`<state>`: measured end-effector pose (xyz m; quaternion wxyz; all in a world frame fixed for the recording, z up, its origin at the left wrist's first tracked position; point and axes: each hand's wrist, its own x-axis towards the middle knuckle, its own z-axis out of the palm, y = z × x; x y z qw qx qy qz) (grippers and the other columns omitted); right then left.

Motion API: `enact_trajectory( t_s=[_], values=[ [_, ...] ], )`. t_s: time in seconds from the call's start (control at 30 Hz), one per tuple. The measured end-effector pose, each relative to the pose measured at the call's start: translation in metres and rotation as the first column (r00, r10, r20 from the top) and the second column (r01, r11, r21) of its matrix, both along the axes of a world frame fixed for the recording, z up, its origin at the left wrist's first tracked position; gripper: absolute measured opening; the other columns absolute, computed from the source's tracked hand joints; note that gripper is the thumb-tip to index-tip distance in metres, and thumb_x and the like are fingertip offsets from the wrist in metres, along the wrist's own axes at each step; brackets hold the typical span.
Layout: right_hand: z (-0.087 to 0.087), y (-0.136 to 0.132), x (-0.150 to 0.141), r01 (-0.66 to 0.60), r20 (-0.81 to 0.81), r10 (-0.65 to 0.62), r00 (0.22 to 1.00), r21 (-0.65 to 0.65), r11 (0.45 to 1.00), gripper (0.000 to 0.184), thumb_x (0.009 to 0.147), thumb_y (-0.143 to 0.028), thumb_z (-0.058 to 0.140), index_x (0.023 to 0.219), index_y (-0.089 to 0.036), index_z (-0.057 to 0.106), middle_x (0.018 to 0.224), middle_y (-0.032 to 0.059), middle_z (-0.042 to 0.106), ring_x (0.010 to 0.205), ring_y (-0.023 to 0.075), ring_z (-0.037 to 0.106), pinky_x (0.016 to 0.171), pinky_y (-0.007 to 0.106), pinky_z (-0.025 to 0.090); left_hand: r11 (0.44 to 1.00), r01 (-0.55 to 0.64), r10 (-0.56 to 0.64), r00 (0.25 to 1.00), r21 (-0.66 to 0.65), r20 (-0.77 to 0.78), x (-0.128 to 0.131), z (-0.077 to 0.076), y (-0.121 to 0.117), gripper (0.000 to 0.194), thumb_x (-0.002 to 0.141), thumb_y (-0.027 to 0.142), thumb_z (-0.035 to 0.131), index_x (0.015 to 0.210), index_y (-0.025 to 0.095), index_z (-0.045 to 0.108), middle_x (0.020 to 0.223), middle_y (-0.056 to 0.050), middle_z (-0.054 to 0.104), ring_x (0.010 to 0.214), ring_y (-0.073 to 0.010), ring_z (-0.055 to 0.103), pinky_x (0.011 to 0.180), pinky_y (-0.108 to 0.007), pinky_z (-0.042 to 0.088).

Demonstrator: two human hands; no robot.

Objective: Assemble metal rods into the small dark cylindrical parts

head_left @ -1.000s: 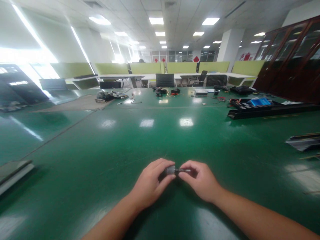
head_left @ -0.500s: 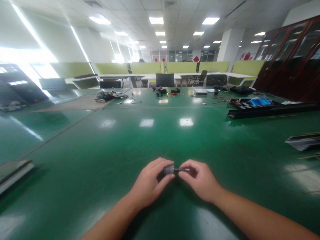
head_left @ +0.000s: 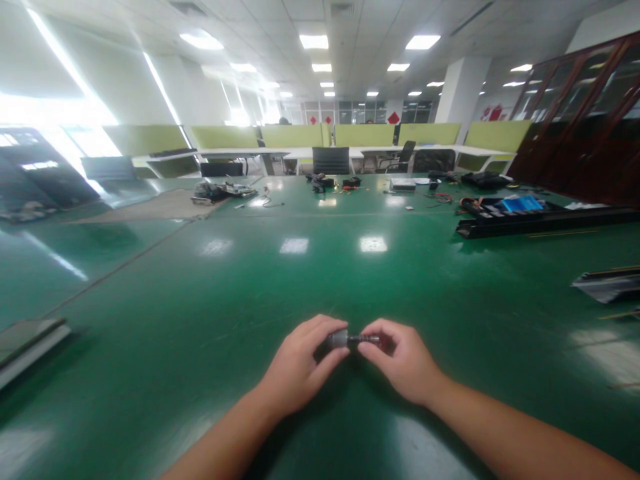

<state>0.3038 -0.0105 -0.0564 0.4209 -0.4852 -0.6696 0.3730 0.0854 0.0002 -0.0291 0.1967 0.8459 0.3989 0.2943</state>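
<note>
Left hand [head_left: 300, 363] pinches a small cylindrical part [head_left: 339, 339] by its thicker grey end; right hand [head_left: 409, 363] pinches the thinner dark end. Part held crosswise, near centre, over the green table [head_left: 320, 283]. Far right on table: black channel [head_left: 500, 227], blue item [head_left: 523, 204] just behind. Farther off: lime-green partitions [head_left: 365, 135].

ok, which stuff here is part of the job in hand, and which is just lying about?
In the job:
- grey cylinder, in the left hand
- dark rod, pinched by the right hand

Apparently just lying about:
- black rail, right
- blue item by it
- pale box, far side
- board, left edge
</note>
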Motion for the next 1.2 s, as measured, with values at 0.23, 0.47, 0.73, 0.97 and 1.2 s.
enact_trajectory(
  t_s=[0.23, 0.47, 0.73, 0.97, 1.2],
  values=[
    [0.0016, -0.0004, -0.0004, 0.000, -0.010, 0.000, 1.000, -0.006, 1.000, 0.012, 0.084, -0.028, 0.067, 0.089, -0.017, 0.071, 0.076, 0.0015, 0.069, 0.068, 0.0153, 0.058, 0.063, 0.025, 0.045, 1.000, -0.008, 0.008, 1.000, -0.009, 0.000, -0.0015, -0.0038, 0.0010, 0.028, 0.094, 0.032, 0.058, 0.120, 0.024, 0.060, 0.113, -0.005, 0.066, 0.106, -0.0192, 0.061, 0.096, -0.035, 0.049],
    [0.0042, -0.0006, -0.0005, 0.003, -0.022, -0.004, 1.000, -0.013, 1.000, 0.012, 0.085, -0.028, 0.065, 0.088, -0.018, 0.071, 0.076, 0.0015, 0.068, 0.067, 0.0154, 0.058, 0.063, 0.025, 0.045, 1.000, -0.002, 0.002, 1.000, 0.007, 0.021, -0.0012, -0.0031, 0.0007, 0.026, 0.094, 0.030, 0.058, 0.120, 0.024, 0.060, 0.112, -0.005, 0.066, 0.103, -0.0186, 0.061, 0.093, -0.034, 0.050],
    [0.0023, -0.0003, -0.0002, 0.008, -0.017, -0.008, 1.000, -0.010, 1.000, 0.012, 0.085, -0.028, 0.065, 0.088, -0.018, 0.071, 0.075, 0.0012, 0.067, 0.066, 0.0149, 0.058, 0.062, 0.025, 0.045, 1.000, -0.002, 0.002, 1.000, 0.017, 0.031, -0.0009, -0.0016, 0.0013, 0.026, 0.093, 0.029, 0.060, 0.119, 0.024, 0.060, 0.111, -0.004, 0.065, 0.103, -0.0180, 0.060, 0.092, -0.033, 0.050],
    [0.0003, -0.0011, -0.0003, 0.018, -0.019, -0.018, 1.000, -0.011, 1.000, 0.013, 0.085, -0.029, 0.065, 0.090, -0.018, 0.071, 0.076, 0.0016, 0.068, 0.067, 0.0151, 0.058, 0.062, 0.025, 0.045, 1.000, -0.010, 0.009, 1.000, 0.018, 0.030, -0.0017, -0.0027, 0.0014, 0.026, 0.093, 0.029, 0.060, 0.119, 0.025, 0.060, 0.111, -0.003, 0.065, 0.103, -0.0170, 0.060, 0.092, -0.032, 0.049],
    [0.0008, 0.0004, -0.0007, 0.027, -0.018, -0.027, 0.999, -0.023, 0.999, 0.013, 0.085, -0.029, 0.066, 0.089, -0.018, 0.071, 0.075, 0.0014, 0.068, 0.065, 0.0148, 0.058, 0.060, 0.024, 0.045, 1.000, -0.012, 0.012, 1.000, 0.015, 0.023, -0.0012, -0.0023, 0.0024, 0.027, 0.093, 0.029, 0.060, 0.119, 0.023, 0.060, 0.112, -0.005, 0.065, 0.103, -0.0187, 0.061, 0.092, -0.033, 0.050]
  ],
)
